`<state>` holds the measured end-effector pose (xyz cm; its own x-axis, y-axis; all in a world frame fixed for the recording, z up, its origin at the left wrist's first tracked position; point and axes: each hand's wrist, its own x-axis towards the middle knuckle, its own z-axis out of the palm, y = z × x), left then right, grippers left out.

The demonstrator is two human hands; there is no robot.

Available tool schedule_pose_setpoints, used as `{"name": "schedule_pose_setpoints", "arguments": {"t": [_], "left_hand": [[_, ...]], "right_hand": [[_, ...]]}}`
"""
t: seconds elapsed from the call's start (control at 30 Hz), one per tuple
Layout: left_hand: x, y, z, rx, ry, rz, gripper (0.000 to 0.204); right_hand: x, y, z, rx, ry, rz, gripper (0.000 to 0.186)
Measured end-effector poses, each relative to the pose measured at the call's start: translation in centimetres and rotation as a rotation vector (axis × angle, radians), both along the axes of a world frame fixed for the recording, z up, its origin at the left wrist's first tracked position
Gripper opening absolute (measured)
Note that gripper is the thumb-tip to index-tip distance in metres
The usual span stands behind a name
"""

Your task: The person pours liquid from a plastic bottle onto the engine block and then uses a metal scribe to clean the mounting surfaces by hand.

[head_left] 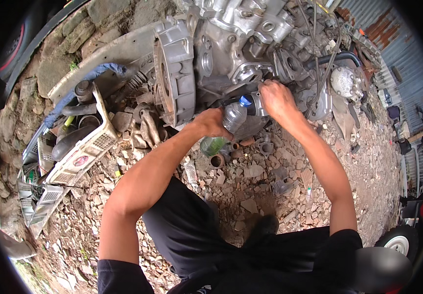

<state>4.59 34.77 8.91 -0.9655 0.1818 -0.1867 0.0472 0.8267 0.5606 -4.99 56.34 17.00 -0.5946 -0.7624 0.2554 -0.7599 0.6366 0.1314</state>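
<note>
My left hand [212, 123] is closed around a clear plastic bottle [234, 117] with a blue cap [245, 101]. The capped end points up and to the right, and a greenish lower part shows below my fingers. Just right of the bottle, a dark pipe with a metal end [256, 105] sticks out under a large grey gearbox [216, 46]. My right hand [276, 100] has its fingers bent together at the gearbox's lower side, beside that metal end. Whatever the fingertips pinch there is hidden.
Left stands a white plastic crate [81, 147] of old hoses and parts, with a blue cloth [81, 81] behind it. Broken stones and rubble cover the ground, with a rusty ring-shaped part [216, 161] near the bottle. Corrugated metal sheet [402, 63] and a wheel [398, 243] are at right.
</note>
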Motion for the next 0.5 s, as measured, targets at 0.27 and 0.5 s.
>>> {"name": "schedule_pose_setpoints", "arguments": {"t": [0.27,0.5], "left_hand": [[0.0,0.4,1.0,0.014,-0.040,0.010,0.082],[0.8,0.2,0.4,-0.036,0.014,0.050,0.080]], "right_hand": [[-1.1,0.5,0.3,-0.104,-0.085,0.140,0.018],[-0.9,1.3,3.8,-0.354,-0.126,-0.079,0.022]]}}
